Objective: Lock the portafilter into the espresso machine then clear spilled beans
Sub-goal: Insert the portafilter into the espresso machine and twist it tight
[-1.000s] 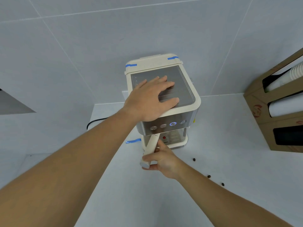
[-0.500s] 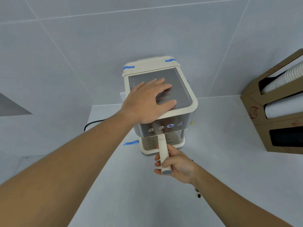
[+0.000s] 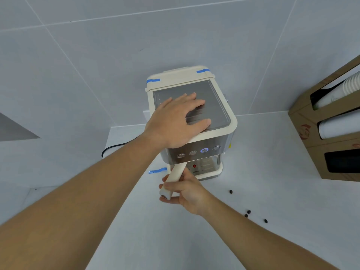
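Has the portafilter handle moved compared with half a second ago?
Yes. The portafilter handle has swung back to the left: before it pointed straight out under the lit blue button, now it angles left of it, gripped by the right hand.

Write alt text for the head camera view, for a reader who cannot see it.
A person's right hand grips the white portafilter handle angled out from under a cream espresso machine, while the left hand presses flat on the machine's top. Four dark coffee beans lie scattered on the white counter to the right, near a cardboard cup dispenser.
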### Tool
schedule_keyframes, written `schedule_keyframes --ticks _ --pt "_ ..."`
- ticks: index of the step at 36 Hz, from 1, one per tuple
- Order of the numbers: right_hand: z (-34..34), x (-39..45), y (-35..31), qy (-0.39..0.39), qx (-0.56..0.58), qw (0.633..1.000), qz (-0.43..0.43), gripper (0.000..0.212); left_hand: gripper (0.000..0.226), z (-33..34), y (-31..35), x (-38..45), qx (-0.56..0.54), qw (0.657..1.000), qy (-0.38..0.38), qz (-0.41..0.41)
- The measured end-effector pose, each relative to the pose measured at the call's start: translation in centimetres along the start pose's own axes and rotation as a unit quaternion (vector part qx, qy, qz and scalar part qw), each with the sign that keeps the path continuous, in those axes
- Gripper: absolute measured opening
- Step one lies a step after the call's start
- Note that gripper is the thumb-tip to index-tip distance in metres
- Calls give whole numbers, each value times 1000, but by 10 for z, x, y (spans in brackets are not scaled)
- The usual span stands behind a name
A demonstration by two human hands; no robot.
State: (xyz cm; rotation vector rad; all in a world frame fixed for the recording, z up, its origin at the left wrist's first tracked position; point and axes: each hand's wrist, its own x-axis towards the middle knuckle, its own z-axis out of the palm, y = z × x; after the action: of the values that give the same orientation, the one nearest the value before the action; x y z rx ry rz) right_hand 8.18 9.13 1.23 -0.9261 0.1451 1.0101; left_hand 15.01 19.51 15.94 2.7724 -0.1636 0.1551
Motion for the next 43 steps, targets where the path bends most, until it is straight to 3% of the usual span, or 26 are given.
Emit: schedule_keyframes --ticks 9,18,43 --pt "19 9 -3 40 -3 999 -11 54 64 1 -1 0 -6 1000 5 -4" --pt "23 9 9 21 -23 999 5 63 65 1 -1 0 -7 1000 5 -6" --pt "22 5 23 20 -33 999 -4 62 62 -2 2 -1 -8 1000 7 -10"
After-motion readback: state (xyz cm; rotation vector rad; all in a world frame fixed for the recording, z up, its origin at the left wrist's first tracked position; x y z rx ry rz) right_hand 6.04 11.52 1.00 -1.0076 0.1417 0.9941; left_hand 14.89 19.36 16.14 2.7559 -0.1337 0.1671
